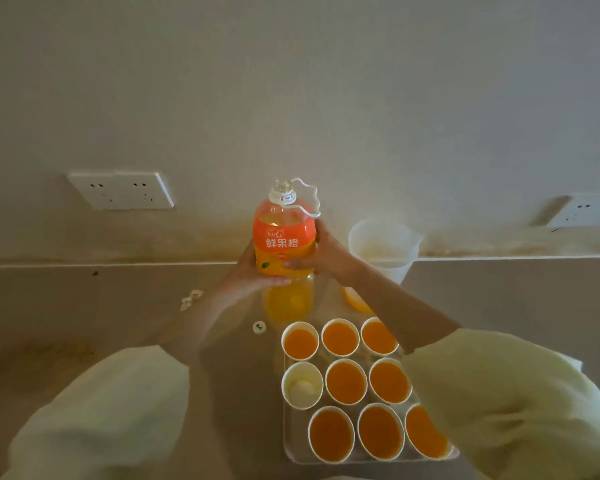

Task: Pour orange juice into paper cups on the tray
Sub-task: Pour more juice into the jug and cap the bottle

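Head view: both grips holding the juice bottle upright

The left grip is wrapping the left side of the orange juice bottle, fingers curling across its label. The right grip is clasping the right side. The bottle is standing upright and uncapped at frame centre, just above the tray in the picture. Whether its base is touching the tabletop cannot be told.

Nine paper cups are sitting on the tray in three rows. Eight are holding juice, and the empty cup is occupying the left end of the middle row. A small white cap is lying on the tabletop, left of the tray's top corner. A translucent jug is standing right of the bottle.
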